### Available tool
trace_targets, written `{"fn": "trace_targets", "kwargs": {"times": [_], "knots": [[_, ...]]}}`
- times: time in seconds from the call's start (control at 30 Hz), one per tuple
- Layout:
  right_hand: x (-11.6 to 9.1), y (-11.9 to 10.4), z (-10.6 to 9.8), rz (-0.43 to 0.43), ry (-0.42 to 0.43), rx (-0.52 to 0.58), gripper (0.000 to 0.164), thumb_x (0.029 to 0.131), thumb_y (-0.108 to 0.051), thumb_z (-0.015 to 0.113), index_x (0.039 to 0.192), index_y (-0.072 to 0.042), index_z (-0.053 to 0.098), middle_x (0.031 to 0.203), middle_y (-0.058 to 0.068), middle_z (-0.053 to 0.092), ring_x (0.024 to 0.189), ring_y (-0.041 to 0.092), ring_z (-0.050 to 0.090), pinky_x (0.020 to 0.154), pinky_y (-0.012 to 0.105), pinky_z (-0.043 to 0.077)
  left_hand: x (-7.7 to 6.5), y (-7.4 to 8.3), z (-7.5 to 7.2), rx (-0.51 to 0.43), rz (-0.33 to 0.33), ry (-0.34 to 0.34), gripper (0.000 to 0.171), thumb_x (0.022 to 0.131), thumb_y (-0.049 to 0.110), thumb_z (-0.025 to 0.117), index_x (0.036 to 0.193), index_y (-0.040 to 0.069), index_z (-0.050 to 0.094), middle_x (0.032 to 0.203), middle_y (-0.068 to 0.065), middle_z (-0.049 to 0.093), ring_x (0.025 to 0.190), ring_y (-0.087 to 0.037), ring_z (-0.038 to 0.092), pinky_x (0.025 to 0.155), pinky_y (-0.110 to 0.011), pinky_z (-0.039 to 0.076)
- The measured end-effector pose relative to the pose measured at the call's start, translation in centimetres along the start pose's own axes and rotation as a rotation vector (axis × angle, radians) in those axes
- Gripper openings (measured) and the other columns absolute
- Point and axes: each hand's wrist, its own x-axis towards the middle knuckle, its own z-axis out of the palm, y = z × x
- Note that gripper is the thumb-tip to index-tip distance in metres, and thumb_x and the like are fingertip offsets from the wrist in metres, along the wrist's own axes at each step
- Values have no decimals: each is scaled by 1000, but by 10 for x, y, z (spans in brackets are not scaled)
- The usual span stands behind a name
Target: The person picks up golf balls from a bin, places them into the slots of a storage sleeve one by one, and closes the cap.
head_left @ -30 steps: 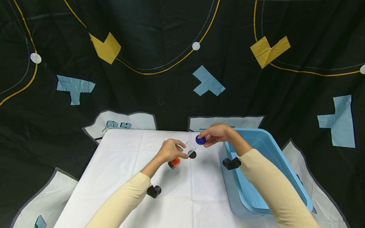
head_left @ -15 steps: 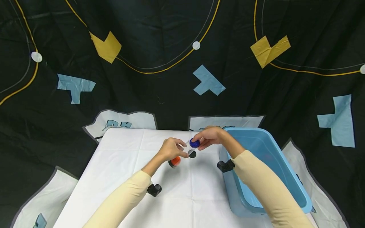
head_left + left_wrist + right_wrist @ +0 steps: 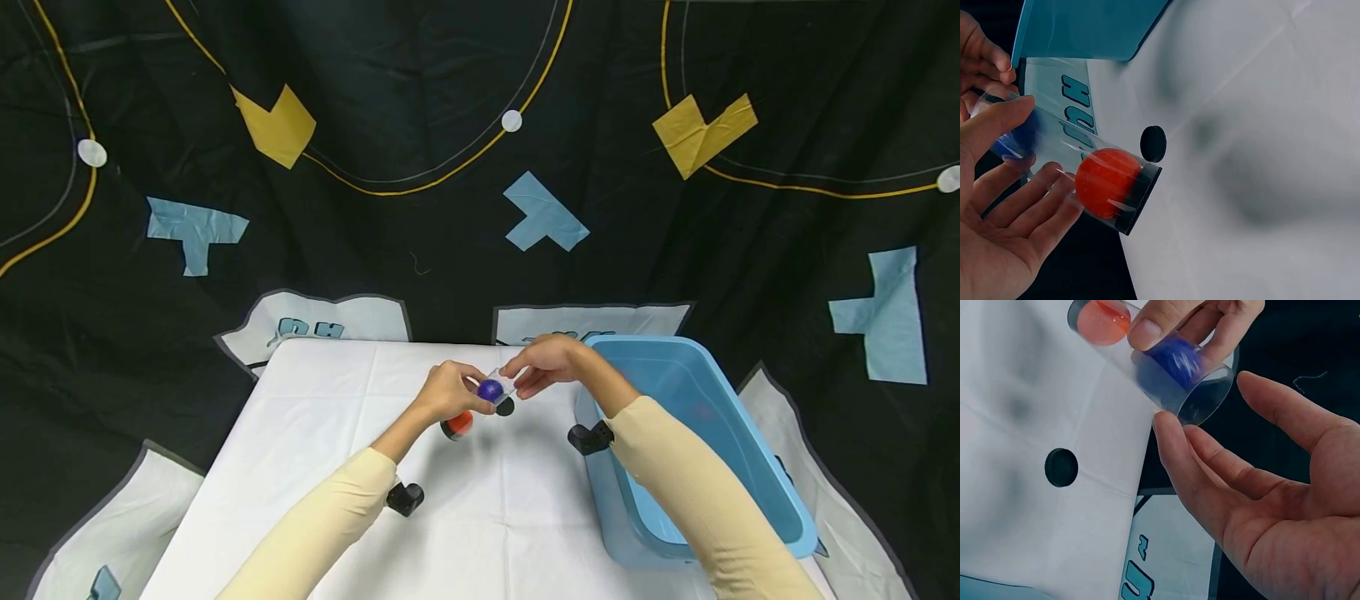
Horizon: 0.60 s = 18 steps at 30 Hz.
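Observation:
My left hand (image 3: 444, 393) grips a clear plastic tube (image 3: 1054, 147) between thumb and fingers, holding it tilted above the white table. An orange ball (image 3: 1105, 181) sits at its black closed end. Inside the tube, near the open mouth, is a blue ball (image 3: 1175, 359), blurred in the wrist views. My right hand (image 3: 551, 360) is at the mouth: fingertips right at the rim, thumb apart from it, the ball out of its fingers. A round black cap (image 3: 1061, 467) lies on the table below the tube.
A light blue plastic bin (image 3: 622, 500) stands on the right side of the white-covered table (image 3: 442, 533), under my right forearm. Behind hangs a black cloth (image 3: 420, 242) with yellow and blue tape pieces.
My right hand has moved left to the tube's mouth and let go of the blue ball, which has passed into the tube. The left hand keeps its hold, nearly still.

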Motion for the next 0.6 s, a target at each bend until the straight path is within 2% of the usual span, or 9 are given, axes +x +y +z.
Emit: {"fn": "trace_targets", "kwargs": {"times": [0.3, 0.6], "knots": [[-7, 6, -16, -7, 18, 25, 43, 96, -23, 69, 130, 4, 64, 121, 23, 68, 85, 25, 75, 87, 37, 61, 0, -5, -1, 20, 3, 18, 38, 66, 21, 95, 99, 9, 80, 88, -9, 78, 79, -17, 74, 68, -28, 59], [-33, 24, -65, -23, 50, 48, 53, 102, -26, 61, 140, 9, 50, 130, 24, 62, 94, 22, 70, 99, 39, 56, -5, -11, -8, 9, -14, 24, 38, 68, 19, 93, 101, 9, 79, 92, -10, 79, 80, -18, 74, 72, -31, 61]]}}
